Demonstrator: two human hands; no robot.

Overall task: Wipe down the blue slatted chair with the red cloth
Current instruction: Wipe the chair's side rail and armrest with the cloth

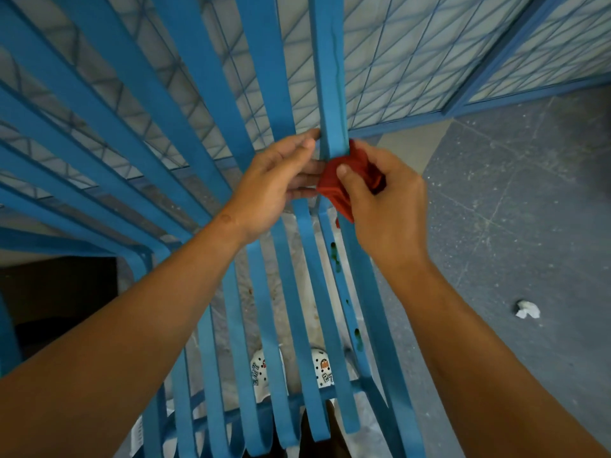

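- Head view: the blue slatted chair (pixel 185 133) is seen from above, its long curved slats fanning out from the lower middle toward the top and left of the picture.
- The red cloth (pixel 344 183) is bunched against the second slat from the chair's right side, just below the point where the slats bend — it is wrapped partly round that slat's edge.
- The right hand (pixel 383 206) is clenched on the red cloth, with the thumb pressed on the cloth's near face and the other fingers curled behind it.
- The left hand (pixel 281 183) is placed just left of the red cloth, its fingers reaching across to the same slat; the fingertips touch the slat and the cloth's edge. Whether the slat is gripped or only steadied by them cannot be told.
- Dark green spots (pixel 334 252) are visible on the edge of a slat just below the red cloth, with more further down the same slat.
- Below the red cloth, through the gaps between slats, two white perforated shoes (pixel 322 366) are seen (printed with letters and small figures).
- To the right of the chair, a grey speckled floor (pixel 515 200) is shown, and a crumpled white scrap (pixel 528 309) lies on it, well apart from the chair.
- Beyond the chair, a blue wire-grid fence (pixel 413 61) is seen.
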